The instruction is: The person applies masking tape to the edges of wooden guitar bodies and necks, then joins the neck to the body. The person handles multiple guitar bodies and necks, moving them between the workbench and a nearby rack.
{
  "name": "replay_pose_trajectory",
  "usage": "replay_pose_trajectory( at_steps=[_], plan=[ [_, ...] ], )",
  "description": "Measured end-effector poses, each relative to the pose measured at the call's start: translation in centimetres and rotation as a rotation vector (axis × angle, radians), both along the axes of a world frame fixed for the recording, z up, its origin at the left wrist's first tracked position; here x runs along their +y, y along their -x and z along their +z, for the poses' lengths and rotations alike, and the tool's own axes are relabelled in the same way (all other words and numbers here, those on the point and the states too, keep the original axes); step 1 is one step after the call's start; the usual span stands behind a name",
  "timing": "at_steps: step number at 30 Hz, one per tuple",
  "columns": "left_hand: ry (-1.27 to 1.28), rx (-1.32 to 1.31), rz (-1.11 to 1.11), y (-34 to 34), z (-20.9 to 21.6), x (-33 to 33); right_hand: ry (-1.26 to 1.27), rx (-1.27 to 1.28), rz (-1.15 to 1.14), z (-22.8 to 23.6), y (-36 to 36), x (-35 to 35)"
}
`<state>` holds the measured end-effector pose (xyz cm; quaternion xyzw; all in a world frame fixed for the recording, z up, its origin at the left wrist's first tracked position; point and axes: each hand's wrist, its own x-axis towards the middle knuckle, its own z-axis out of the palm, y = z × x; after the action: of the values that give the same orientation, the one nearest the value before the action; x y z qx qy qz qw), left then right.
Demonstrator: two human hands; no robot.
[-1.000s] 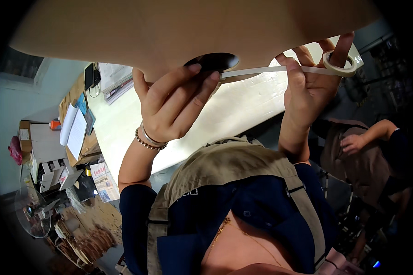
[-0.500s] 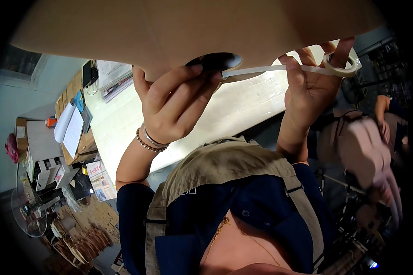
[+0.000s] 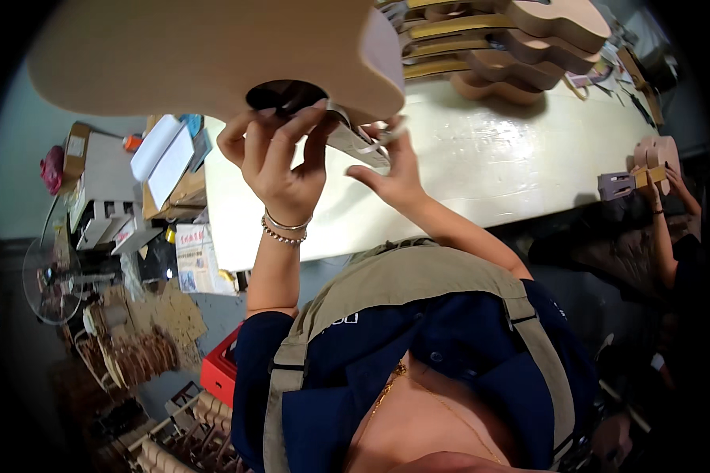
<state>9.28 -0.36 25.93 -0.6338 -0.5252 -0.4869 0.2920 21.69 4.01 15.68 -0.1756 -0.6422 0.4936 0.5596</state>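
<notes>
A pale, bare-wood guitar body (image 3: pixel 189 55) fills the upper left, close to me, its round sound hole (image 3: pixel 272 96) facing down. My left hand (image 3: pixel 284 162), bracelets on its wrist, is at the hole's rim with its fingers bent, pressing the end of a narrow whitish tape strip (image 3: pixel 338 113) there. My right hand (image 3: pixel 398 173) is beside the body's lower right edge. Its fingers are hooked on the blurred tape roll (image 3: pixel 388 134), while the thumb sticks out to the left. The guitar body partly hides the right fingertips.
Behind is a white worktable (image 3: pixel 481 150) bearing stacked guitar bodies (image 3: pixel 528 59) at its far right. Another person's hands (image 3: pixel 661 180) hold a small guitar at right. A fan (image 3: pixel 51 272), a newspaper (image 3: pixel 201 260) and a red crate (image 3: pixel 221 366) are on the left.
The guitar body has shifted left in view, uncovering the table and stacked bodies. My right hand has come in with the tape roll, close to the left; the long taut strip has shortened.
</notes>
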Motion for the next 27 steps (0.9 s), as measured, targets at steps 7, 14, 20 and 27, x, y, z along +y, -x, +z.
replay_pose_trajectory(
  at_steps=[7,14,20,27],
  plan=[
    [0.152,-0.467,0.112,3.0,-7.4,-5.8,-0.035,-0.356,-0.03,-2.7,0.6,-0.6],
    [0.508,-1.284,-0.195,-1.3,-21.1,-8.2,-0.154,-0.845,-0.025,-9.7,-5.6,0.3],
    [0.56,-1.341,-0.192,-2.0,-26.3,-7.5,-0.093,-0.893,-0.145,-11.8,-6.8,1.7],
    [0.553,-1.286,-0.213,-1.7,-25.0,-5.7,0.314,-0.118,-0.287,-8.6,-4.1,-1.2]
  ],
)
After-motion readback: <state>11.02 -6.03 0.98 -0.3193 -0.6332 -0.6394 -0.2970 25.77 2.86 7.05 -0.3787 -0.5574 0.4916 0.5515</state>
